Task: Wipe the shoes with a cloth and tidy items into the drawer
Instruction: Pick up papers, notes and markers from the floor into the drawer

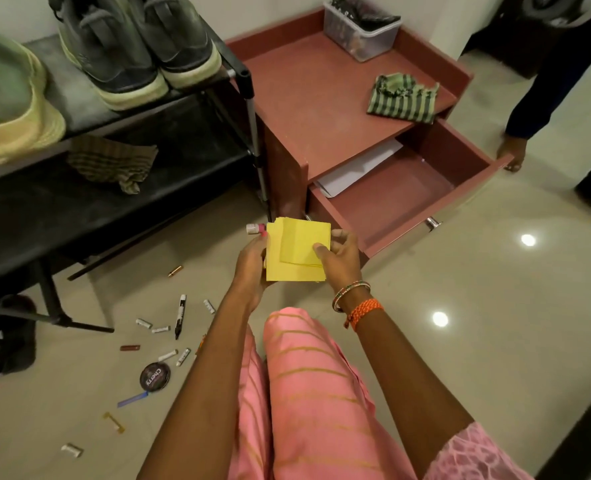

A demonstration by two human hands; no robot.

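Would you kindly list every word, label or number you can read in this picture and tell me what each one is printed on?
"Cherry": on the lid of the round dark tin on the floor.
Black marker on the floor: it has a white label, but the print is too small to read.
Small white tubes scattered on the floor: dark markings, too blurred to read.
Yellow paper pads held in both hands: no writing visible.

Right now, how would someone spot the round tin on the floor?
Start at the black shoe rack and look down to the floor in front of it, among scattered small tubes. The tin is the only round, flat, dark thing there, with pink lettering on its lid.
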